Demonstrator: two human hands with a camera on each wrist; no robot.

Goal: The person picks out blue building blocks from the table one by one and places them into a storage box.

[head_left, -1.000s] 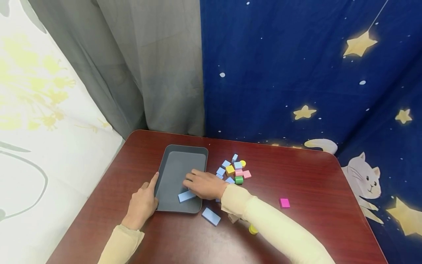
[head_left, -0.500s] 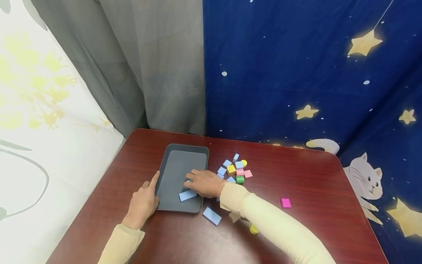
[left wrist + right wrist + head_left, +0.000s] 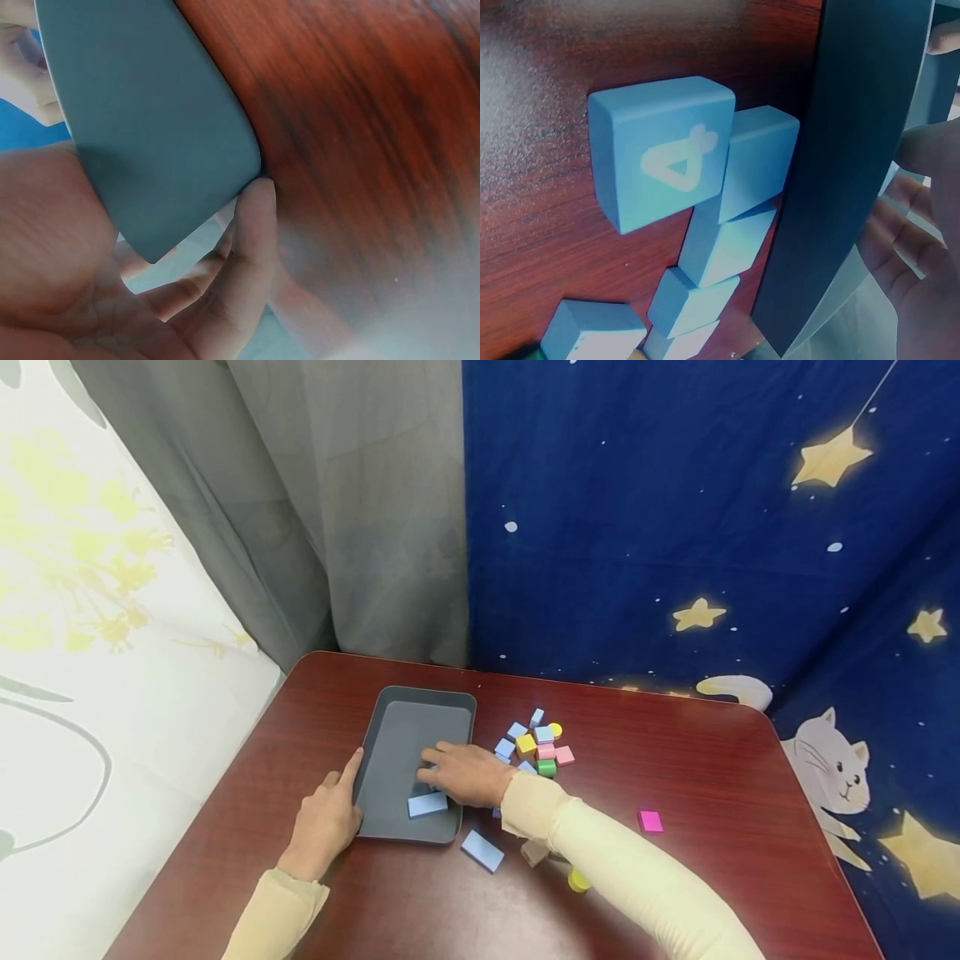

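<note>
My left hand (image 3: 322, 827) holds the dark grey tray (image 3: 397, 718) at its near left corner, index finger along the outer wall. In the left wrist view, a fingertip touches the tray's lower corner, close to the wooden table. Over the tray's right wall reaches my right hand (image 3: 465, 775), its curled fingers pinching a small blue block (image 3: 432, 770), mostly hidden behind them. A flat blue block (image 3: 427, 805) lies just below those fingers inside the tray. Beside the tray's outer wall, several blue blocks stand close together, one a block with a white 4 (image 3: 660, 157).
Right of the tray sits a cluster of blue, pink, yellow (image 3: 525, 745) and green blocks. A blue oblong block (image 3: 482, 852) lies at its near right corner. A brown block (image 3: 534, 853) and a yellow piece (image 3: 577, 881) are by the right sleeve; a magenta block (image 3: 650, 822) is farther right.
The flat blue block in the tray has turned slightly and now lies more level across the tray. My right fingers have shifted a little; the left hand stays on the tray.
</note>
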